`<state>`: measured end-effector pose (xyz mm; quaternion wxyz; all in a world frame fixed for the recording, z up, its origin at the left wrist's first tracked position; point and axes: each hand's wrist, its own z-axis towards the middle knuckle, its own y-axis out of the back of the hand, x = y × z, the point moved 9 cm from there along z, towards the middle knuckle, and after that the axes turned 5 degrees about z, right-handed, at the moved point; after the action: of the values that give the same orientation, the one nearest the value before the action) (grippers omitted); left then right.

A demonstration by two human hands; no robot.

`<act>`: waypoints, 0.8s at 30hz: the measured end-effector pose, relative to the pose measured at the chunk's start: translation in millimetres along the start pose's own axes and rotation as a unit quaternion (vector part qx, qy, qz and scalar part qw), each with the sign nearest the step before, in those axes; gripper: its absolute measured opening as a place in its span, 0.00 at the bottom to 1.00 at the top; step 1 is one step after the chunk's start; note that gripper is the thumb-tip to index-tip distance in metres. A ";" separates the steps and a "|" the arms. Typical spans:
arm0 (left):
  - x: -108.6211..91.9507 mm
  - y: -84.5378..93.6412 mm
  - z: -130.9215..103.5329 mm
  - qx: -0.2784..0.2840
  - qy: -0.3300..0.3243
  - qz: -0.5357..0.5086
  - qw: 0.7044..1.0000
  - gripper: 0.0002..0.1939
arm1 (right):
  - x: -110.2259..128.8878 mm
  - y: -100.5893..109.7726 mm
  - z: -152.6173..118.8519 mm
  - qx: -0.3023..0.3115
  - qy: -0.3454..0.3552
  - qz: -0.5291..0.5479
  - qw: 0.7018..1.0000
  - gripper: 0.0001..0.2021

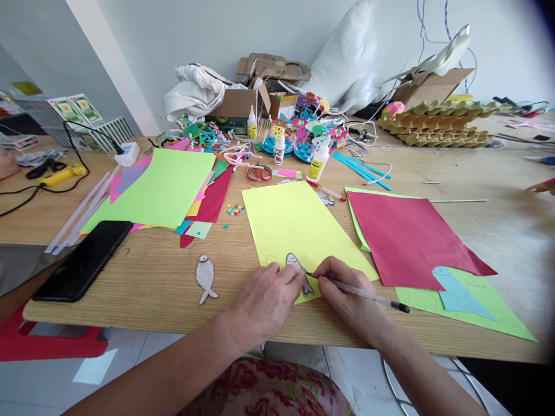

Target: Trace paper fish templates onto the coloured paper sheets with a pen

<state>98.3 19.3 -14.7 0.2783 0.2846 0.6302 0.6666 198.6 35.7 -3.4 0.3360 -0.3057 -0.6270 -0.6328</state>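
On the yellow sheet of paper [295, 219] lies a grey paper fish cutout [293, 261] with drawn details. My left hand [269, 296] rests on the sheet, its fingertips pressed down on the cutout's left side. A pen [368, 294] is pinched in my right hand [347, 289], with its tip at the cutout's right edge. A faint fish outline shows on the yellow paper just above my left hand. Another paper fish cutout [205, 277] lies alone on the wood to the left.
A black phone [84, 260] lies at the table's left front. Behind it are stacked coloured sheets [160, 185]. Red paper [411, 231] covers green and blue sheets at right. Red scissors [259, 172], a glue bottle [318, 162] and egg trays [433, 127] stand farther back.
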 end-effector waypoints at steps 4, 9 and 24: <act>0.0 1.6 0.7 0.005 0.001 -0.012 1.000 0.12 | 1.1 -0.2 0.4 0.002 0.003 -0.005 1.000 0.04; 0.6 3.0 0.2 0.007 -0.004 -0.015 1.000 0.12 | 1.5 -0.8 1.8 0.006 0.009 -0.016 1.000 0.04; 0.7 6.1 -2.2 0.000 -0.021 -0.013 1.000 0.11 | 2.2 -0.1 -1.8 0.014 0.009 0.001 1.000 0.04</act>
<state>96.2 18.0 -8.8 0.3001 0.2902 0.6280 0.6567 197.3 33.8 -1.7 0.3466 -0.2957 -0.6324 -0.6265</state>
